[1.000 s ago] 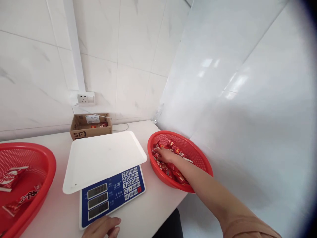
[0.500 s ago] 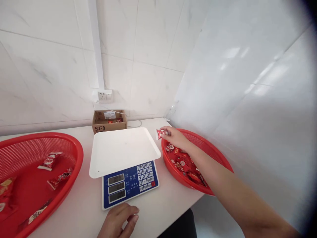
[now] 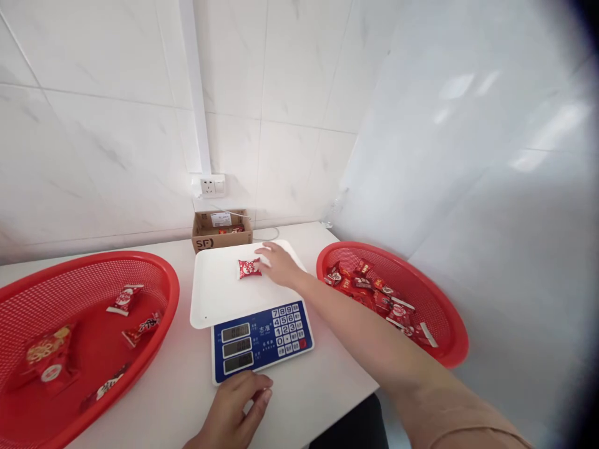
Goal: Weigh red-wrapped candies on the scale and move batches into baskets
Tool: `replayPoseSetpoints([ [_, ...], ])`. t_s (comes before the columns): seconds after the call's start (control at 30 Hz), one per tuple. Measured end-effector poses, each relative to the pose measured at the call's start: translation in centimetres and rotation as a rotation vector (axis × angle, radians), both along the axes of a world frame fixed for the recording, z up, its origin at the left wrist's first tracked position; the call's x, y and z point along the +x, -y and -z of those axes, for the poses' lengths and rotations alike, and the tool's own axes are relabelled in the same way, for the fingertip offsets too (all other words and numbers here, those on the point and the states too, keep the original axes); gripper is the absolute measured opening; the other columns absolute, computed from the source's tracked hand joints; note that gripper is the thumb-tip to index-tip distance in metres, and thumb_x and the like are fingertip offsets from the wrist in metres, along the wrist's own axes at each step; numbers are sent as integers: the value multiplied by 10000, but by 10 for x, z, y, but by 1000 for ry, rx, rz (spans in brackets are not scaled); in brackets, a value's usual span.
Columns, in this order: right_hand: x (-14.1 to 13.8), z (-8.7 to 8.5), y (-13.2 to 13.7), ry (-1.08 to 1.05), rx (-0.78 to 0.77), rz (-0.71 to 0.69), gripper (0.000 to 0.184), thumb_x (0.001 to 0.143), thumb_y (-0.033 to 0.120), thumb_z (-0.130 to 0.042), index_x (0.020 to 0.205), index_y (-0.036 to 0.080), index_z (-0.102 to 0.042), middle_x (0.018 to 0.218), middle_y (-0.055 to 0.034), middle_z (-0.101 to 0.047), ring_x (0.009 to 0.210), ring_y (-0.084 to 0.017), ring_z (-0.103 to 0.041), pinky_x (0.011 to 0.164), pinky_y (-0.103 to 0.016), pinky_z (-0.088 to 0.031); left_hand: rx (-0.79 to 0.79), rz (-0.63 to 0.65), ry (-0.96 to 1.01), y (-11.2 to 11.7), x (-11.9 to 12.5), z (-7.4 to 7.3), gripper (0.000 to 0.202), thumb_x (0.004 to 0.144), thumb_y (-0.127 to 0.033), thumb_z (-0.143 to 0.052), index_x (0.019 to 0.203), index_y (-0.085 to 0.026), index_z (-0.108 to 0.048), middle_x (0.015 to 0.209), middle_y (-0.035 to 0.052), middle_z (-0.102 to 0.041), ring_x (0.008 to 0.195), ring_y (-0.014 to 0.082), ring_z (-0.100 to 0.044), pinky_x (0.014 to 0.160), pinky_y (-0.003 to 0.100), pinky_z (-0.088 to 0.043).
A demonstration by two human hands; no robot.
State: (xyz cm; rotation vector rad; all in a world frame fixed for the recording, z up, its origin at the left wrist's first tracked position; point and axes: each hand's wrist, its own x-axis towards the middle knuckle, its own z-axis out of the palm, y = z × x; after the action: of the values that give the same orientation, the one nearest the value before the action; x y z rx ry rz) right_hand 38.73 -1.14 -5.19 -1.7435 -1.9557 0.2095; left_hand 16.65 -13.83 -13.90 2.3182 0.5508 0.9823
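A small red snack packet (image 3: 249, 267) lies on the white weighing tray (image 3: 219, 293) of a blue-faced digital scale (image 3: 261, 341). My right hand (image 3: 279, 265) rests on the tray just right of the packet, its fingertips touching or nearly touching the packet. My left hand (image 3: 234, 415) lies flat on the white table in front of the scale, fingers loosely bent and holding nothing. A red mesh basket (image 3: 435, 312) at the right holds several red packets. Another red mesh basket (image 3: 88, 274) at the left holds several packets too.
A small brown cardboard box (image 3: 221, 229) stands behind the scale against the tiled wall, under a wall socket (image 3: 213, 186) with a white cable. A white panel wall rises right behind the right basket. The table's front edge (image 3: 337, 405) runs close to my left hand.
My right hand took a packet out of the right basket, carried it left and set it on the scale tray. The view swung right. My left hand stayed in front of the scale.
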Motion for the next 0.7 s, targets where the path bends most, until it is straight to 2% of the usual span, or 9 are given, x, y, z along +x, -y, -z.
replayPoseSetpoints([
  [0.07,32,-6,12,12,8,69,352,873,307,-507,1202,192,-556,1344,-120,-476,1282,-215,-387,1062,-391,-299,12,8,14,0,0,0,103,878,-206,-513,933,-231,-597,731,-6,-681,625,98,-650,591,152,-515],
  [0.17,92,-10,41,45,-67,213,374,890,282,-467,1245,174,-515,1336,-125,-489,1255,-209,-421,1054,-381,-315,25,14,32,2,1,2,99,878,-237,-526,943,-249,-600,753,-11,-693,650,101,-662,610,146,-518],
  [0.27,144,0,79,84,-278,330,341,861,275,-522,1176,151,-569,1222,-145,-582,1144,-239,-531,986,-387,-393,2,12,46,4,3,7,97,877,-300,-536,931,-272,-610,745,-25,-695,648,101,-664,607,138,-517],
  [0.33,168,12,104,98,-453,367,385,814,314,-609,1162,152,-585,1169,-148,-620,1064,-249,-585,934,-404,-440,-17,16,58,4,5,9,109,880,-333,-529,915,-278,-617,725,-34,-691,627,97,-660,591,130,-514],
  [0.43,188,26,129,103,-634,389,589,760,393,-674,1275,163,-506,1311,-152,-536,1141,-268,-547,966,-464,-418,3,46,40,1,6,11,108,878,-330,-535,917,-276,-619,724,-39,-696,621,91,-665,592,115,-516],
  [0.5,194,29,137,96,-691,393,742,707,413,-711,1354,181,-431,1398,-153,-458,1218,-285,-491,1007,-445,-387,26,65,14,-1,6,12,103,874,-315,-542,929,-271,-617,751,-39,-708,648,92,-677,609,107,-519],
  [0.57,198,28,140,82,-722,395,860,634,383,-755,1390,185,-396,1396,-152,-468,1218,-300,-495,999,-397,-400,39,60,4,-4,5,12,108,876,-315,-538,932,-266,-617,769,-35,-714,675,95,-686,628,108,-524],
  [0.63,202,23,140,70,-732,401,872,587,326,-771,1375,181,-426,1337,-143,-534,1162,-312,-543,953,-384,-437,37,37,0,-5,4,13,117,878,-324,-532,920,-261,-621,771,-28,-713,683,100,-688,634,113,-527],
  [0.7,205,17,140,56,-712,407,801,556,252,-771,1309,180,-507,1278,-129,-587,1109,-311,-579,911,-371,-464,26,19,-7,-6,4,15,120,875,-328,-535,910,-260,-627,777,-22,-714,688,104,-688,637,117,-528],
])
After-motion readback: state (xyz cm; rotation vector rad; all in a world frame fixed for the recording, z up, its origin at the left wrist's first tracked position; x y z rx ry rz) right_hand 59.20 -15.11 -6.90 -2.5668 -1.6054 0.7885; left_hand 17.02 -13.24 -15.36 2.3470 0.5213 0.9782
